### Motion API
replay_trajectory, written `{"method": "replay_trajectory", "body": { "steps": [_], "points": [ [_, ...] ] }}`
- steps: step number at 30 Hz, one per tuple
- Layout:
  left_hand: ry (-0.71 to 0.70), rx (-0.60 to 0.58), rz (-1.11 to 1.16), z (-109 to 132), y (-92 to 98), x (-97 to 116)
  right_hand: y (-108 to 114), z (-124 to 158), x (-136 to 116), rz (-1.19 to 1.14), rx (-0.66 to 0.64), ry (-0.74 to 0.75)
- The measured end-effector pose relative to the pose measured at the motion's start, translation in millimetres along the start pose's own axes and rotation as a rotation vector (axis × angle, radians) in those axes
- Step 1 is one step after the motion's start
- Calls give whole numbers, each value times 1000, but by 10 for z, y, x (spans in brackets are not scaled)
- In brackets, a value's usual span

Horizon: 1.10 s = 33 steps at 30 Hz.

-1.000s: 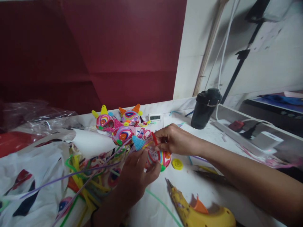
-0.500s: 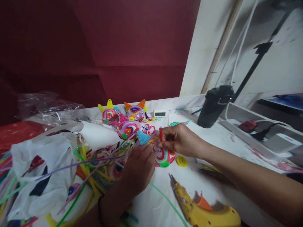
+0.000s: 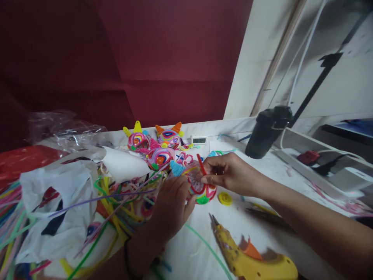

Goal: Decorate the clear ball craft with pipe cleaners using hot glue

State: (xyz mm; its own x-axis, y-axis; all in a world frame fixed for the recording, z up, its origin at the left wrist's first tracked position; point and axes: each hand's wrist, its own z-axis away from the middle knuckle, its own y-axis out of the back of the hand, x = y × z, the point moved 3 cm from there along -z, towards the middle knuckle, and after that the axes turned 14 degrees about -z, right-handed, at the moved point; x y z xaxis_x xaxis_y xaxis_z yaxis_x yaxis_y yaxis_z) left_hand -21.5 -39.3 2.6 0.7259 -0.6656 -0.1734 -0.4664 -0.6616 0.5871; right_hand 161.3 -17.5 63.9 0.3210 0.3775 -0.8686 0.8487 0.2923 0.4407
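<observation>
A colourful mask (image 3: pixel 203 190) covered in coiled pipe cleaners, with a light-blue ear (image 3: pixel 176 168), lies on the table in front of me. My left hand (image 3: pixel 171 202) grips its near left edge, fingers curled over it. Between thumb and fingers of my right hand (image 3: pixel 224 173) is a short red pipe cleaner (image 3: pixel 201 164), held over the mask's right part. Just right of the mask is a yellow coil (image 3: pixel 225 198). A yellow glue gun (image 3: pixel 250 252) with an orange trigger lies nearer to me, its nozzle pointing at the mask.
Behind are several finished-looking masks (image 3: pixel 160 155) and a small digital display (image 3: pixel 199 140). Loose pipe cleaners (image 3: pixel 116 217) and a white plastic bag (image 3: pixel 70 194) crowd the left. A black bottle (image 3: pixel 266 132) and a white tray (image 3: pixel 320 175) with plugs stand right.
The red pipe cleaner has tilted from upright to leaning left at its top. My left thumb has spread out more along the mask's edge. The view has shifted slightly.
</observation>
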Motion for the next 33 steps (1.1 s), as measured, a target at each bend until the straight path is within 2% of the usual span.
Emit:
{"method": "replay_trajectory", "body": {
  "steps": [10, 17, 24, 28, 33],
  "points": [
    [6, -7, 21, 15, -30, 0, 113, -8, -31, -97, 83, -27],
    [11, -5, 13, 30, -25, 8, 7, 27, 84, -122, 128, -18],
    [-13, -18, -75, 13, -10, 23, -76, 100, 111, 38, 234, 108],
    [-10, -13, -78, 22, -15, 28, -90, 111, 108, 73, 230, 194],
    [-34, 2, -89, 47, -17, 27, -88, 77, 163, 83, 201, 211]
  ]
}}
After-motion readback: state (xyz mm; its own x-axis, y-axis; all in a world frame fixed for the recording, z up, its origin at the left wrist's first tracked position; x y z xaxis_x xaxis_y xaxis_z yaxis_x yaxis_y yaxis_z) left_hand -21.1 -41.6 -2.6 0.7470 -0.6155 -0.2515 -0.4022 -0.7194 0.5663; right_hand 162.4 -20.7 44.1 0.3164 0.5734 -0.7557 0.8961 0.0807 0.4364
